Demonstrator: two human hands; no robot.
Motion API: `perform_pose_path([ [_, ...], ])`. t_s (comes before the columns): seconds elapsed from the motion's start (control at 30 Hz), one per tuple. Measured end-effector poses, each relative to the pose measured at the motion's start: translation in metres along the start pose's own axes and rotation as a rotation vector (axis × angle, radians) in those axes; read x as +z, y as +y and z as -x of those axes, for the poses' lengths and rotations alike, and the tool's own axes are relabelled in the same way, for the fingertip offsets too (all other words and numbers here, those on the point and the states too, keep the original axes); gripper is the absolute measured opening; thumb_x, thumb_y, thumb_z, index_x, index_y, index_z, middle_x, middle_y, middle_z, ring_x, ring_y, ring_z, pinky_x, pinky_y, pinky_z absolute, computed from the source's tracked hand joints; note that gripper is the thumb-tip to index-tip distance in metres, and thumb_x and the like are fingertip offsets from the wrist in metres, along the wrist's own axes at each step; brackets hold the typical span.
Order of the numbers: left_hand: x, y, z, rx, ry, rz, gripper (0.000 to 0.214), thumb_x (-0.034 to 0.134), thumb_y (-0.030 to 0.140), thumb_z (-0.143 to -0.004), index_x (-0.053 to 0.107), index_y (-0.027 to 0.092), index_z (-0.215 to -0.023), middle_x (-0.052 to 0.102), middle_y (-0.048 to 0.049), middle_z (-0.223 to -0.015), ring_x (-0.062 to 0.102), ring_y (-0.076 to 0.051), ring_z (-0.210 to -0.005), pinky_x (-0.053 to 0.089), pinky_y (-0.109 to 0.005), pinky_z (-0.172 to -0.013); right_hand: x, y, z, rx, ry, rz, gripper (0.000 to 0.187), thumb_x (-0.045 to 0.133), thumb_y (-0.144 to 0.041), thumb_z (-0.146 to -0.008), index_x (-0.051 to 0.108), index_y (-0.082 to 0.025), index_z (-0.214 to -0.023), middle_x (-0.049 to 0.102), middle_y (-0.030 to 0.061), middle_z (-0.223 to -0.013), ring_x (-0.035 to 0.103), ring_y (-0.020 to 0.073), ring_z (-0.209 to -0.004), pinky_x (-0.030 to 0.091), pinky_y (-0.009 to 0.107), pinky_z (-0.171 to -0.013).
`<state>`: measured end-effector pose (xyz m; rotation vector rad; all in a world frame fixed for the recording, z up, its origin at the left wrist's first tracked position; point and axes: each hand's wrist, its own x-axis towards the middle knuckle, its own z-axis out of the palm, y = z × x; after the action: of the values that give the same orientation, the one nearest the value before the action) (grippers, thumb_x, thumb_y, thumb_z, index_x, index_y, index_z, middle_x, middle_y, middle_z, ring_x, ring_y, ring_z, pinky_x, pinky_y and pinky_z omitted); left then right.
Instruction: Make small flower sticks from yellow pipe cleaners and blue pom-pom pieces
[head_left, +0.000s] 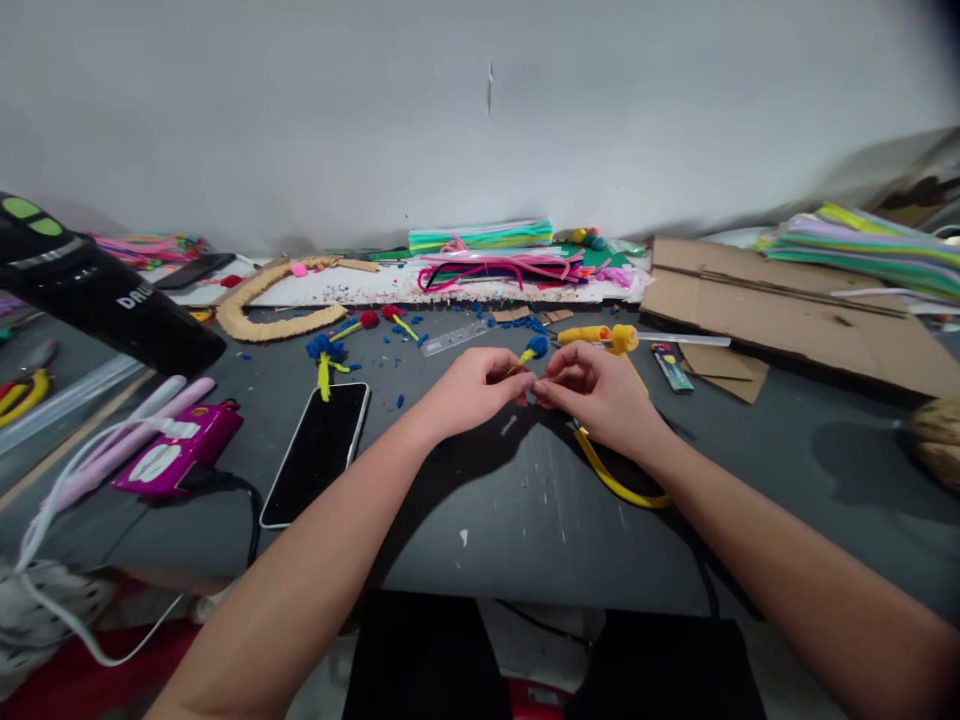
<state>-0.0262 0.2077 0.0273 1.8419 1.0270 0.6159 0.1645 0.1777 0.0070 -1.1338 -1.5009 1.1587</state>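
Note:
My left hand [474, 388] and my right hand [596, 393] meet fingertip to fingertip over the middle of the dark grey table [487, 510]. Both are pinched closed on a small yellow pipe-cleaner stem topped by a blue pom-pom [534, 349], which sticks up between them. A yellow strip [619, 485] curves on the table under my right wrist. Just beyond my right hand lies a yellow glue gun [600, 337] with a clear glue stick.
A phone [319, 450] lies face up at left, beside a magenta glue gun [176, 450] and a black tool [97, 290]. Finished pom-pom flowers [326, 352], blue scraps, a cardboard ring [270, 300], pipe cleaners [495, 268], cardboard sheets [787, 310] and stacked coloured sheets [870, 245] crowd the back.

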Motion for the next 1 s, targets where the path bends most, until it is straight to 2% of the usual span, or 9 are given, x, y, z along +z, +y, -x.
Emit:
perform_pose_path([
  [0.23,0.001,-0.001,0.000,0.012,-0.025,-0.011,0.021,0.056,0.034,-0.090,0.059,0.015,-0.081,0.069,-0.0034,-0.077,0.059,-0.013,-0.069,0.041,-0.025,-0.064,0.003,-0.001,0.000,-0.031,0.010,0.059,0.028,0.074,-0.039,-0.079,0.066,-0.018,-0.095,0.072,0.0060,-0.086,0.068,0.0190,-0.075,0.055,0.033,-0.070],
  [0.33,0.001,-0.001,0.000,0.009,-0.027,-0.010,0.021,0.054,0.034,-0.091,0.058,0.015,-0.081,0.068,-0.0031,-0.077,0.059,-0.013,-0.070,0.041,-0.025,-0.065,0.003,-0.003,0.001,-0.057,-0.032,0.158,0.020,0.066,-0.037,-0.085,0.069,-0.018,-0.089,0.071,0.0044,-0.080,0.063,0.0155,-0.069,0.050,0.029,-0.064],
  [0.6,0.004,-0.001,0.002,-0.027,-0.011,-0.101,0.024,0.051,0.036,-0.092,0.060,0.016,-0.083,0.070,-0.0036,-0.078,0.059,-0.014,-0.069,0.041,-0.027,-0.064,0.001,-0.002,0.003,-0.114,-0.034,0.403,0.023,0.056,-0.034,-0.092,0.065,-0.017,-0.080,0.061,-0.0001,-0.069,0.050,0.0121,-0.061,0.037,0.027,-0.056],
  [0.87,0.018,-0.009,0.000,0.040,0.128,-0.236,0.020,0.050,0.031,-0.092,0.062,0.017,-0.084,0.071,-0.0038,-0.076,0.062,-0.015,-0.070,0.042,-0.029,-0.066,0.007,0.001,0.003,-0.176,0.061,0.624,0.019,0.055,-0.028,-0.091,0.068,-0.017,-0.082,0.067,0.0025,-0.072,0.055,0.0141,-0.063,0.039,0.029,-0.061],
  [1.0,0.019,-0.010,-0.002,0.030,0.141,-0.178,0.021,0.050,0.032,-0.092,0.062,0.016,-0.085,0.071,-0.0044,-0.077,0.062,-0.015,-0.069,0.042,-0.028,-0.065,0.005,0.000,0.003,-0.148,0.107,0.603,0.021,0.059,-0.032,-0.090,0.069,-0.016,-0.080,0.069,0.0027,-0.072,0.057,0.0138,-0.061,0.040,0.028,-0.059],
])
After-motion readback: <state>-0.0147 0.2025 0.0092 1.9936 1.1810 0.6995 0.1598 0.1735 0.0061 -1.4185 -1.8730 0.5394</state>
